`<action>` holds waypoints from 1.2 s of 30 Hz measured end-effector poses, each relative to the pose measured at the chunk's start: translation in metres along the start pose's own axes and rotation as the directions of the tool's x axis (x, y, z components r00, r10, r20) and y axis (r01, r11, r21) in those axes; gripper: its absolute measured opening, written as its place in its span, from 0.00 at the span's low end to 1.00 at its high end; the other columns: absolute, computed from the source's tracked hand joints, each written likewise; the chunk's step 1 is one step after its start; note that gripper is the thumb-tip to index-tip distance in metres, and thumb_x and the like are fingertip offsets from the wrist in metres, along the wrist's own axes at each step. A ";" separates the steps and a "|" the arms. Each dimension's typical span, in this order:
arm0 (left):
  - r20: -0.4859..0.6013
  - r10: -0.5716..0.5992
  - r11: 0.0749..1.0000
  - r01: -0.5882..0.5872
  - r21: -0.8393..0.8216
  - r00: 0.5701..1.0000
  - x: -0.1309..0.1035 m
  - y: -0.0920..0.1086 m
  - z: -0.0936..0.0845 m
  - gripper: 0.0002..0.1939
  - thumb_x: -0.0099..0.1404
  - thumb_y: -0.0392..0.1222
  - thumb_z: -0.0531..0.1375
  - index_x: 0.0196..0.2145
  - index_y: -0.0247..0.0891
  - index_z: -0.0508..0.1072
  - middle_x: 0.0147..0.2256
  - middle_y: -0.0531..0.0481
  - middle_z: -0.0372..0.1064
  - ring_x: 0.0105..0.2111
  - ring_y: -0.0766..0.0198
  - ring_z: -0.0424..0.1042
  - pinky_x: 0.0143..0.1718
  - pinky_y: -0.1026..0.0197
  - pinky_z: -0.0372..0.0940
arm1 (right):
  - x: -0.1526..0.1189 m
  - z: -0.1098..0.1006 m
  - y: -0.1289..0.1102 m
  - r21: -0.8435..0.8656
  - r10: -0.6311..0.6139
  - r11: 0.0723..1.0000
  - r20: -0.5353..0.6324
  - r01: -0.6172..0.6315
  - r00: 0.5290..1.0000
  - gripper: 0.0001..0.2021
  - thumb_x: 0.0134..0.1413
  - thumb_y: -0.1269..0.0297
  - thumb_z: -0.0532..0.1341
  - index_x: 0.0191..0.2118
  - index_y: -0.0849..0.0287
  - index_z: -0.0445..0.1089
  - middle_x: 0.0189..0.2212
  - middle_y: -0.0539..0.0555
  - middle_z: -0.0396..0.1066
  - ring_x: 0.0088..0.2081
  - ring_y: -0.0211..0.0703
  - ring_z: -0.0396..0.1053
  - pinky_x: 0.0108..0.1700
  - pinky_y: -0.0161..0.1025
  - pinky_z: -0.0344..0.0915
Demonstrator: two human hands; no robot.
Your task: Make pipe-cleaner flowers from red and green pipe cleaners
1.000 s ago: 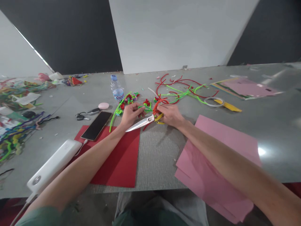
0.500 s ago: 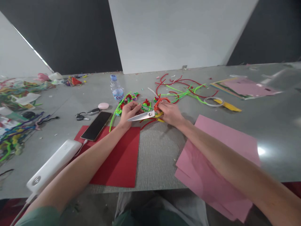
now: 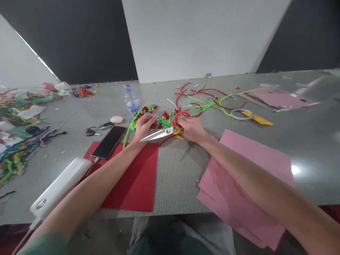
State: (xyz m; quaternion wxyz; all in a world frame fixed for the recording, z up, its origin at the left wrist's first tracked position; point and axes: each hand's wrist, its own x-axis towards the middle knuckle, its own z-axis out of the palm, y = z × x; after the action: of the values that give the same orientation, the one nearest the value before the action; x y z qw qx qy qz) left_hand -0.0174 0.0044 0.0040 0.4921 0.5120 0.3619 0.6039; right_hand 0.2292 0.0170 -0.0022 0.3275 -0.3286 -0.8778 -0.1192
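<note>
My left hand [image 3: 145, 126] pinches one end of a dark green pipe cleaner [image 3: 164, 122], which stretches toward my other hand. My right hand [image 3: 191, 129] is closed around the orange handles of the scissors [image 3: 160, 134], whose silver blades point left, just below my left fingers. Red and green pipe-cleaner pieces [image 3: 165, 115] lie behind and between the hands. A long light green stem [image 3: 128, 132] curves beside my left hand. What my right fingertips pinch besides the handles is hidden.
A bottle [image 3: 132, 100] stands behind my left hand. Red paper [image 3: 132, 180], a phone [image 3: 109, 142] and a power bank [image 3: 60, 187] lie left. Pink paper [image 3: 247, 184], a tape roll [image 3: 241, 114] and a yellow cutter [image 3: 259, 119] lie right.
The scissor blades have shifted slightly left and down, and tilt a little more. My left hand has moved slightly left; more of the dark green pipe cleaner shows between the hands.
</note>
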 end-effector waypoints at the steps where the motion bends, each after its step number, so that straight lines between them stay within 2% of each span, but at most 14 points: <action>1: -0.005 0.005 1.000 -0.005 -0.004 1.000 0.001 0.000 -0.001 0.17 0.66 0.51 0.72 0.29 0.40 0.73 0.24 0.53 0.72 0.22 0.69 0.67 0.26 0.64 0.62 | 0.001 -0.001 -0.001 -0.003 -0.008 1.000 0.003 0.008 1.000 0.12 0.73 0.63 0.56 0.35 0.56 0.71 0.29 0.55 0.77 0.30 0.44 0.71 0.32 0.41 0.54; 5: -0.023 0.005 1.000 -0.005 -0.016 1.000 0.004 -0.002 -0.003 0.16 0.66 0.50 0.72 0.29 0.40 0.73 0.23 0.54 0.70 0.22 0.69 0.65 0.25 0.65 0.61 | 0.002 -0.003 -0.004 0.009 -0.044 0.999 -0.007 0.044 0.999 0.12 0.73 0.64 0.55 0.35 0.56 0.71 0.27 0.53 0.76 0.29 0.43 0.69 0.31 0.41 0.52; 11: -0.075 -0.003 1.000 0.002 -0.014 0.997 0.008 -0.006 -0.004 0.17 0.66 0.50 0.72 0.29 0.40 0.72 0.23 0.55 0.68 0.21 0.71 0.64 0.24 0.66 0.59 | 0.001 -0.003 -0.002 0.009 -0.030 1.000 0.015 0.029 0.999 0.12 0.72 0.65 0.56 0.34 0.56 0.71 0.27 0.53 0.76 0.29 0.43 0.70 0.31 0.41 0.52; 15: -0.157 -0.012 0.998 0.002 -0.065 0.988 0.013 -0.009 -0.008 0.17 0.63 0.49 0.73 0.29 0.40 0.71 0.22 0.56 0.66 0.21 0.71 0.62 0.23 0.66 0.57 | -0.003 -0.003 0.002 0.018 -0.030 0.999 0.004 0.030 1.000 0.11 0.71 0.66 0.56 0.36 0.56 0.73 0.30 0.55 0.79 0.31 0.44 0.73 0.32 0.40 0.59; 19: -0.247 -0.037 0.990 0.001 -0.142 0.968 0.016 -0.010 -0.014 0.17 0.60 0.47 0.74 0.30 0.40 0.70 0.23 0.58 0.65 0.23 0.71 0.64 0.24 0.67 0.58 | -0.006 -0.006 0.007 0.060 0.032 0.998 -0.082 -0.027 0.996 0.10 0.70 0.67 0.57 0.45 0.57 0.77 0.37 0.57 0.83 0.38 0.47 0.79 0.39 0.40 0.69; 23: -0.254 -0.054 0.978 -0.001 -0.209 0.966 0.017 -0.011 -0.019 0.19 0.60 0.47 0.75 0.31 0.40 0.68 0.25 0.59 0.64 0.24 0.72 0.66 0.26 0.68 0.60 | -0.005 -0.014 0.011 0.111 0.049 0.993 -0.195 -0.028 0.980 0.16 0.68 0.69 0.57 0.55 0.57 0.77 0.45 0.58 0.84 0.44 0.49 0.81 0.46 0.43 0.76; 25: -0.251 -0.058 0.977 0.004 -0.212 0.966 0.017 -0.012 -0.021 0.19 0.61 0.47 0.75 0.31 0.41 0.68 0.25 0.59 0.64 0.24 0.72 0.66 0.26 0.68 0.61 | -0.005 -0.018 0.013 0.096 0.046 0.995 -0.212 -0.026 0.976 0.18 0.68 0.67 0.57 0.58 0.55 0.77 0.48 0.58 0.84 0.48 0.51 0.81 0.50 0.46 0.77; 29: -0.244 -0.046 0.977 -0.008 -0.215 0.969 0.020 -0.014 -0.022 0.18 0.62 0.47 0.74 0.31 0.41 0.68 0.23 0.60 0.63 0.23 0.73 0.66 0.26 0.68 0.61 | -0.007 -0.026 0.018 0.070 0.011 0.998 -0.187 0.002 0.982 0.20 0.66 0.64 0.61 0.61 0.54 0.78 0.50 0.59 0.83 0.52 0.55 0.80 0.55 0.51 0.76; 32: -0.276 -0.062 0.962 -0.016 -0.272 0.959 0.020 -0.013 -0.020 0.17 0.63 0.44 0.75 0.31 0.40 0.68 0.23 0.60 0.63 0.21 0.74 0.65 0.24 0.70 0.61 | -0.008 -0.027 0.016 0.055 -0.051 0.997 -0.158 0.060 0.986 0.19 0.67 0.60 0.65 0.60 0.55 0.79 0.52 0.60 0.83 0.53 0.56 0.80 0.53 0.50 0.76; 36: -0.271 -0.088 0.935 -0.014 -0.354 0.959 0.018 -0.010 -0.015 0.17 0.61 0.40 0.76 0.30 0.39 0.70 0.23 0.59 0.65 0.22 0.75 0.66 0.24 0.72 0.60 | -0.005 -0.025 0.008 -0.005 -0.119 0.993 -0.101 0.119 0.988 0.16 0.70 0.54 0.65 0.55 0.55 0.81 0.50 0.60 0.84 0.52 0.55 0.80 0.50 0.47 0.74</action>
State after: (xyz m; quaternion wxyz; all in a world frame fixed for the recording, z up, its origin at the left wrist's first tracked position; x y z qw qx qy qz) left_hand -0.0301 0.0248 -0.0038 0.5306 0.3173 0.3242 0.7160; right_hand 0.2501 0.0102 0.0138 0.3641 -0.2689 -0.8782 -0.1547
